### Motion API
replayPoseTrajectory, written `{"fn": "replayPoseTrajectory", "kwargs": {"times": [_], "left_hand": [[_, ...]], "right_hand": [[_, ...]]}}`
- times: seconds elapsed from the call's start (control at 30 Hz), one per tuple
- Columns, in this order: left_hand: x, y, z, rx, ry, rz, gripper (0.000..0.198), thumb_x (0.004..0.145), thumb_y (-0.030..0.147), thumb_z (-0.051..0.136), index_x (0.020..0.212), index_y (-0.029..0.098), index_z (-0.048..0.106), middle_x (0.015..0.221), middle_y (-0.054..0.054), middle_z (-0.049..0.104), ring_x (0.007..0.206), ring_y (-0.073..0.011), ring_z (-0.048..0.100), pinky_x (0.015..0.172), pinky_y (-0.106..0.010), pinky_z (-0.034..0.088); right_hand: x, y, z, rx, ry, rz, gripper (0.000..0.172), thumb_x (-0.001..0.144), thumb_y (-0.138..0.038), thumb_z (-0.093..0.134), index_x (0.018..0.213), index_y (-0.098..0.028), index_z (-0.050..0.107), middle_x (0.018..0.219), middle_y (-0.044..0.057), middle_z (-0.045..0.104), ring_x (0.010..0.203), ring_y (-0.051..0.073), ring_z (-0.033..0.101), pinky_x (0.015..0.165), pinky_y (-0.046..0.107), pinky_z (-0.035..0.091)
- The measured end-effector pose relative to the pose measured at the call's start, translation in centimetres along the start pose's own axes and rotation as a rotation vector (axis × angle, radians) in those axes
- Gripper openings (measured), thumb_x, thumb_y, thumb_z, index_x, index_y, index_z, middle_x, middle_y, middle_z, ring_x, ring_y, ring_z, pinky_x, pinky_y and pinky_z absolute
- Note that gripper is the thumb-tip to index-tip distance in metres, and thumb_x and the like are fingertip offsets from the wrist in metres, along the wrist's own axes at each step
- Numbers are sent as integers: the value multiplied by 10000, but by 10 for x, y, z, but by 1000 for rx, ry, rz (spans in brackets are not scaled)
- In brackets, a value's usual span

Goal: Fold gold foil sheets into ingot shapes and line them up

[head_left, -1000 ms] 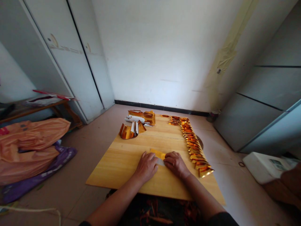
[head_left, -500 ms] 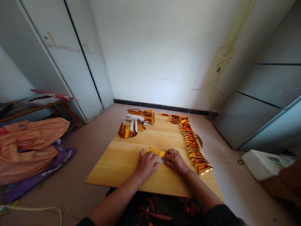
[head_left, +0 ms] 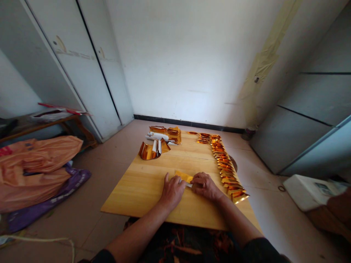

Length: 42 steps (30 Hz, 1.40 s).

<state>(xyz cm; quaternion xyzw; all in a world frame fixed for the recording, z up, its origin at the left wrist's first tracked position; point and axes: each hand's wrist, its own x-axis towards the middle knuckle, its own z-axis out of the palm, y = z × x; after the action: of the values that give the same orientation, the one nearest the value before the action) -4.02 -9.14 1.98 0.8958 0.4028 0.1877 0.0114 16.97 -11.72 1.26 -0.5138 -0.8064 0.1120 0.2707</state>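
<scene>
Between my hands, a sheet of gold foil paper (head_left: 183, 176) lies on the wooden board, its near edge turned up to show a strip of whitish backing. My left hand (head_left: 173, 188) grips the left end of that turned edge with bent fingers. At the right end, my right hand (head_left: 203, 185) pinches the same edge; its fingertips partly cover the paper. Along the board's right side runs a row of folded gold foil pieces (head_left: 226, 166), overlapping one another. Curled gold sheets (head_left: 150, 151) with white backs rest at the far left.
The wooden board (head_left: 128, 193) sits low before my lap. A stack of gold sheets (head_left: 174, 135) lies at its far edge. Orange and purple bags (head_left: 41, 164) are on the floor at left, beside a wooden bench. A white box (head_left: 308, 191) stands at right, near grey cabinets.
The near edge of the gold foil paper is rolled further over, and its whitish strip looks narrower. My left fingers have moved slightly up along it. The view has shifted a little.
</scene>
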Motion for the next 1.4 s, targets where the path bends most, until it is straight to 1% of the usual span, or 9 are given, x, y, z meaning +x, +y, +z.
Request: {"fn": "replayPoseTrajectory", "kwargs": {"times": [0.1, 0.17, 0.37, 0.5, 0.63, 0.8, 0.9, 1.1, 1.4], "left_hand": [[0, 2, -1, 2, 11, -19, 114, 885, 203, 490, 844, 211, 596, 912, -24, 616, 917, -181, 568, 1040, -532, 253], [-1, 2, -2, -7, 11, -21, 96, 871, 197, 511, 849, 214, 603, 907, -22, 616, 915, -182, 567, 1039, -527, 259], [-2, 2, -3, -50, 7, -6, 123, 853, 157, 508, 878, 225, 607, 953, -29, 617, 989, -192, 557, 1039, -514, 265], [-3, 1, -2, -48, -5, -2, 146, 855, 140, 479, 905, 209, 597, 990, -49, 620, 1020, -202, 549, 1039, -515, 269], [-6, -1, -1, -39, -14, 29, 219, 861, 125, 454, 1004, 215, 594, 1022, -63, 619, 1055, -211, 539, 1043, -528, 264], [-9, -5, -2, -16, -19, 87, 393, 874, 128, 447, 1207, 319, 532, 1130, -75, 583, 1116, -232, 519, 1034, -564, 253], [-9, -5, -2, -18, -33, 73, 353, 883, 157, 454, 1179, 320, 557, 1128, -76, 581, 1124, -243, 515, 1034, -566, 252], [-10, -5, 1, -26, -29, 62, 267, 883, 192, 479, 1097, 294, 602, 1149, -74, 573, 1147, -244, 500, 1043, -559, 245], [-9, -4, 1, -12, -37, 63, 215, 891, 221, 479, 1029, 289, 628, 1157, -67, 565, 1143, -237, 489, 1044, -569, 233]], "right_hand": [[1, -2, 0, 0, 6, 12, 150, 843, -306, 583, 904, -256, 711, 923, 37, 656, 874, 173, 565, 802, 297, 407], [4, -4, 1, -4, 2, 36, 168, 866, -294, 554, 836, -249, 713, 881, 33, 655, 837, 162, 564, 773, 282, 402], [15, -15, 6, -98, 7, 231, 154, 852, -248, 558, 764, -208, 678, 814, 23, 637, 781, 143, 544, 712, 249, 357], [20, -21, 8, -175, -23, 315, 149, 847, -237, 555, 761, -197, 670, 816, 23, 636, 788, 138, 539, 705, 241, 329], [22, -24, 9, -239, -47, 361, 149, 843, -225, 544, 755, -190, 658, 825, 27, 636, 798, 140, 539, 696, 240, 316], [22, -27, 12, -273, -21, 394, 124, 833, -242, 565, 751, -189, 642, 833, 32, 636, 799, 150, 541, 695, 254, 313], [21, -27, 13, -269, -11, 400, 122, 833, -242, 568, 747, -192, 640, 831, 33, 639, 798, 152, 543, 699, 260, 315], [23, -23, 10, -223, -44, 406, 95, 805, -248, 594, 748, -199, 652, 831, 26, 644, 808, 152, 551, 703, 257, 317], [27, -25, 7, -174, -30, 476, 46, 737, -224, 621, 715, -198, 651, 791, 11, 642, 764, 141, 565, 683, 238, 345]]}}
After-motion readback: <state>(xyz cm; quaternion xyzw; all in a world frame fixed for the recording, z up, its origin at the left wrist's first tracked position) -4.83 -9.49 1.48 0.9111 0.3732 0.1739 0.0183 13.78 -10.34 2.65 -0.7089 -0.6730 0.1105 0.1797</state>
